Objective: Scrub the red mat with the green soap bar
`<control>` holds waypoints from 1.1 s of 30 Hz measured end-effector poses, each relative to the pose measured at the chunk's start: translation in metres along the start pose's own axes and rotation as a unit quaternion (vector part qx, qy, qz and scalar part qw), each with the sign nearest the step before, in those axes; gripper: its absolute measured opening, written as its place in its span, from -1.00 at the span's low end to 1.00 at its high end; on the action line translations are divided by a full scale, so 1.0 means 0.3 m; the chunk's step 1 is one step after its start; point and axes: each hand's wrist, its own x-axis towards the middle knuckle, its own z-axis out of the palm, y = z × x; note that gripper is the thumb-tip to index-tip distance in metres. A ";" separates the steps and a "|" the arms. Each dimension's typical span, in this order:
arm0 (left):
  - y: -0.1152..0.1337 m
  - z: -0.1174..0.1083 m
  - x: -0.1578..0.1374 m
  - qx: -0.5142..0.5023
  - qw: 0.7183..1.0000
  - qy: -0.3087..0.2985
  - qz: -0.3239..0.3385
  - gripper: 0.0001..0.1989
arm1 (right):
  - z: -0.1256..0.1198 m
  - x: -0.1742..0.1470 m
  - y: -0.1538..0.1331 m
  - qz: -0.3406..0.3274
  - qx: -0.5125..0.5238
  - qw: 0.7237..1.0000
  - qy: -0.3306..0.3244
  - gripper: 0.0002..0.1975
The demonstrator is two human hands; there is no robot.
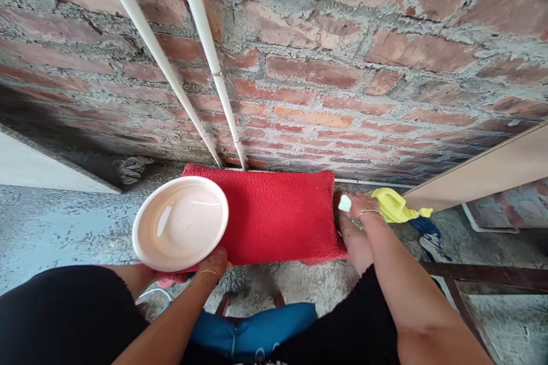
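A pale pink basin with clear water in it stands over the left end of a red textured cloth. The cloth covers a low oblong surface by the wall. My left hand is closed against the basin's near right side, its fingers partly hidden by the basin and the cloth. My right hand is beyond the cloth's right edge, with a small pale green piece at its fingers. Just right of that hand lies a yellow bottle.
A brick wall with two white pipes rises behind the cloth. A grey rag lies on the wet floor at left. A tan board leans at right, above a dark wooden bar.
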 end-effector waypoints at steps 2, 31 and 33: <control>-0.001 -0.003 -0.001 -0.014 1.000 -0.005 0.003 -0.63 | -0.005 0.002 0.017 0.008 0.019 1.000 0.008 -0.40; -0.004 0.045 0.018 -0.057 0.998 0.018 -0.019 -0.69 | -0.189 0.054 -0.675 -0.222 0.051 0.972 0.055 -0.40; -0.007 0.053 0.024 -0.064 0.997 0.025 -0.022 -0.66 | -0.181 0.071 -0.663 -0.215 0.041 0.975 0.039 -0.40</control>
